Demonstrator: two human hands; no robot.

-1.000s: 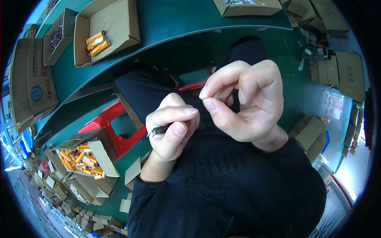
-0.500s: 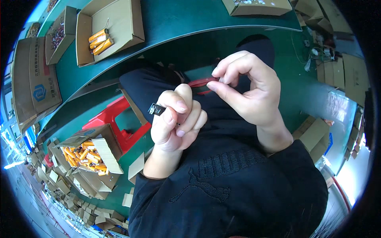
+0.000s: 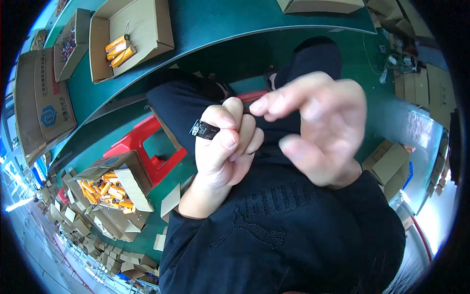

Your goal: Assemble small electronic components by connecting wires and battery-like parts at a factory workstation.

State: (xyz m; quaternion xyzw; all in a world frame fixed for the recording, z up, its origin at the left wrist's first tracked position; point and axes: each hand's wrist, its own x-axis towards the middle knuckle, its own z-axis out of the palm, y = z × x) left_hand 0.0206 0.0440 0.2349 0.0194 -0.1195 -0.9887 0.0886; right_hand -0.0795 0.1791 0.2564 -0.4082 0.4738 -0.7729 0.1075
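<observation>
Black small circuit board (image 3: 204, 130) sits pinched in the left hand (image 3: 226, 144), while the blurred right hand (image 3: 318, 127) hovers beside it, loosely open and empty.

My left hand (image 3: 225, 147) sits at centre with a small chip (image 3: 204, 130) at its ten o'clock, pinched in it. My right hand (image 3: 318, 132) lies at three o'clock, apart. The stool (image 3: 142, 147) is at nine, a box of cylinders (image 3: 107, 188) at eight, the table (image 3: 220, 24) at twelve.
</observation>
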